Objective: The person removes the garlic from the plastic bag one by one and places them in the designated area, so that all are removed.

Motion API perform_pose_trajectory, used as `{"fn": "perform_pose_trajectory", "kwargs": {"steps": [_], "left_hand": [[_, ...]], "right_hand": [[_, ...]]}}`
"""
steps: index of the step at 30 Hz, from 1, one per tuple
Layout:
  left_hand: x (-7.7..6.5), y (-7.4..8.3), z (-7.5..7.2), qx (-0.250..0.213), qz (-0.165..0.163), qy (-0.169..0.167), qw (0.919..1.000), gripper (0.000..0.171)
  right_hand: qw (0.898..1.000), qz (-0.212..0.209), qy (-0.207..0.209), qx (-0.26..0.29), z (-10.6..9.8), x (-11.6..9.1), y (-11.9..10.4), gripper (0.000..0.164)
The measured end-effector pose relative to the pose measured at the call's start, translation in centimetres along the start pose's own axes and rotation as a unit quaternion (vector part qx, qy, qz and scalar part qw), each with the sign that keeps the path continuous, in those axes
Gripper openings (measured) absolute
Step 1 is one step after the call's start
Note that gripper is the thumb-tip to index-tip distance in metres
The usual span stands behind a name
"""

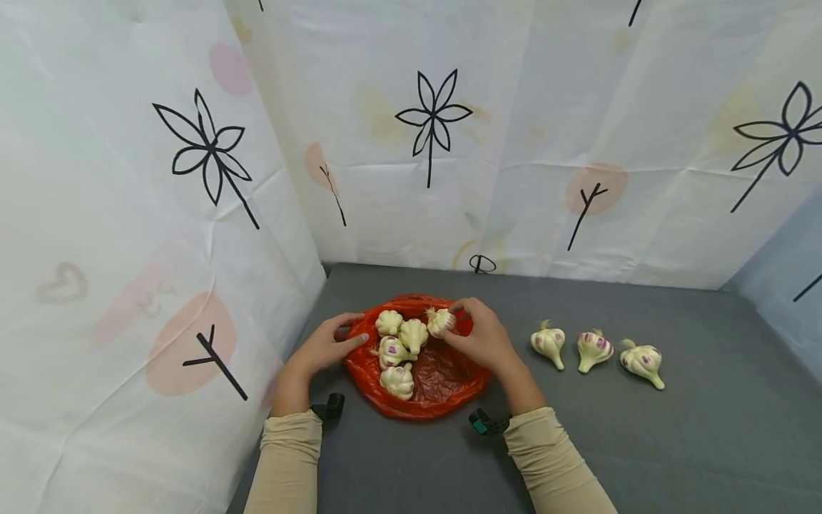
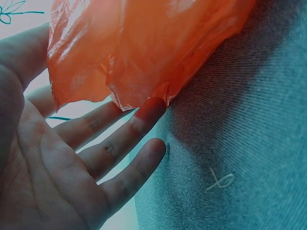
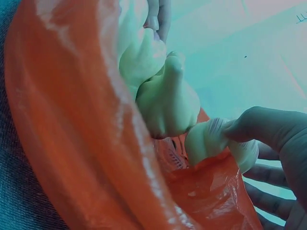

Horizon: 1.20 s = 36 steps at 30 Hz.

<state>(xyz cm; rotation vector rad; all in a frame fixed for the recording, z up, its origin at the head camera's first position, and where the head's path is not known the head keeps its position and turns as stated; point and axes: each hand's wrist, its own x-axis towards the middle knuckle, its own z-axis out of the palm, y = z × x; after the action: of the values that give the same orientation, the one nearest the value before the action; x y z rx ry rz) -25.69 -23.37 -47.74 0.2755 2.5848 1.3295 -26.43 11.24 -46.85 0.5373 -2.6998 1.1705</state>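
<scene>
A red plastic bag [image 1: 379, 400] lies spread on the dark cloth, its mouth facing up. Several garlic bulbs [image 1: 413, 335] sit inside, mostly on its left side. At the bag's left rim, my left hand [image 1: 324, 346] holds the plastic between thumb and fingers; the left wrist view shows the fingers [image 2: 108, 148] loosely extended along its edge. Over the bag's upper right part, my right hand [image 1: 484, 335] pinches one purple-striped garlic bulb [image 1: 440, 323]. In the right wrist view the thumb presses on that bulb [image 3: 206, 139], just by the bag's rim.
To the right of the bag, three more garlic bulbs [image 1: 594, 350] lie in a row on the dark grey cloth [image 1: 706, 428]. White sheets with drawn flowers [image 1: 514, 143] hang behind and at the left of the table.
</scene>
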Motion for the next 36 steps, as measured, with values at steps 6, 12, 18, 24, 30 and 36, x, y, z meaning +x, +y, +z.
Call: {"fn": "perform_pose_trajectory", "kwargs": {"steps": [6, 12, 18, 24, 30, 36], "left_hand": [[0.0, 0.0, 0.0, 0.001, 0.001, 0.0, 1.0, 0.061], [0.1, -0.1, 0.0, 0.003, 0.004, -0.004, 1.0, 0.061], [0.0, 0.0, -0.1, 0.003, 0.004, -0.002, 1.0, 0.061], [0.1, 0.1, -0.1, 0.003, 0.002, -0.002, 1.0, 0.061], [0.1, -0.1, 0.0, 0.002, 0.0, -0.002, 1.0, 0.062], [0.0, 0.1, -0.1, 0.0, 0.001, -0.002, 1.0, 0.061]], "right_hand": [[0.998, -0.007, 0.014, 0.057, -0.2, 0.1, -0.2, 0.039], [0.994, -0.026, 0.036, 0.103, -0.4, 0.1, -0.6, 0.04], [0.99, -0.022, 0.047, 0.131, -1.2, 0.0, -1.2, 0.041], [0.988, -0.022, 0.058, 0.14, -2.3, -0.3, -1.7, 0.041], [0.986, -0.037, 0.076, 0.146, -3.6, -0.6, -1.8, 0.042], [0.98, -0.058, 0.098, 0.163, -5.1, -1.0, -1.5, 0.042]]}}
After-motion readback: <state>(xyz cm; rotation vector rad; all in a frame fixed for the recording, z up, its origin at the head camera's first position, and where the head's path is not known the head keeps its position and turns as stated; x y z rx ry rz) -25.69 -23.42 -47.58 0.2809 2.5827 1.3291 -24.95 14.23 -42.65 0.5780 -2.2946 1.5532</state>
